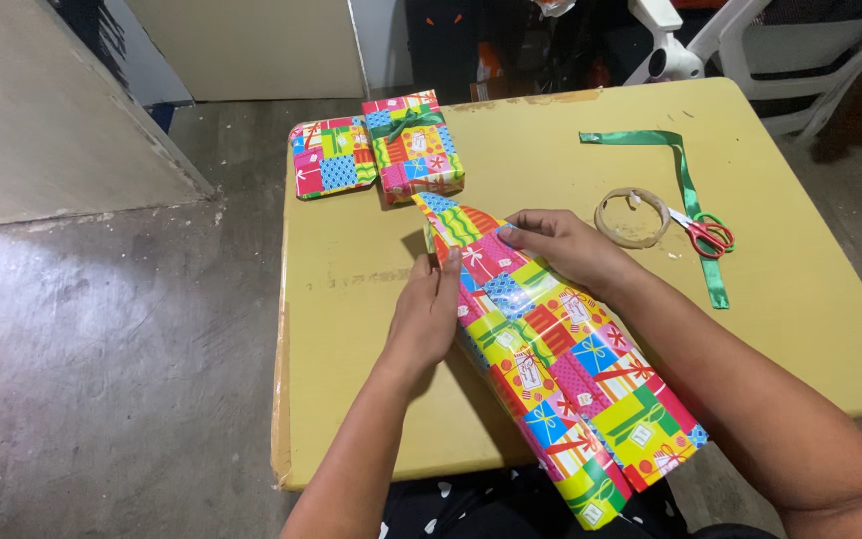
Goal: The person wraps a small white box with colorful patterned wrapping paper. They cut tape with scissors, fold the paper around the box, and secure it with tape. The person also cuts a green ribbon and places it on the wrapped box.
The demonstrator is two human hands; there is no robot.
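Observation:
A long box wrapped in bright patterned gift paper (561,369) lies diagonally across the near part of the yellow table (351,269). My left hand (426,314) presses its left side, fingers flat against the paper. On the far end, my right hand (561,245) pinches and folds the paper. A pointed flap of paper (446,215) sticks out beyond the box toward the far left.
Two wrapped gifts stand at the far left of the table: a flat one (329,157) and one tied with green ribbon (413,145). A tape roll (633,217), red-and-green scissors (705,232) and a green ribbon strip (685,185) lie at the right. A white chair (750,40) stands behind.

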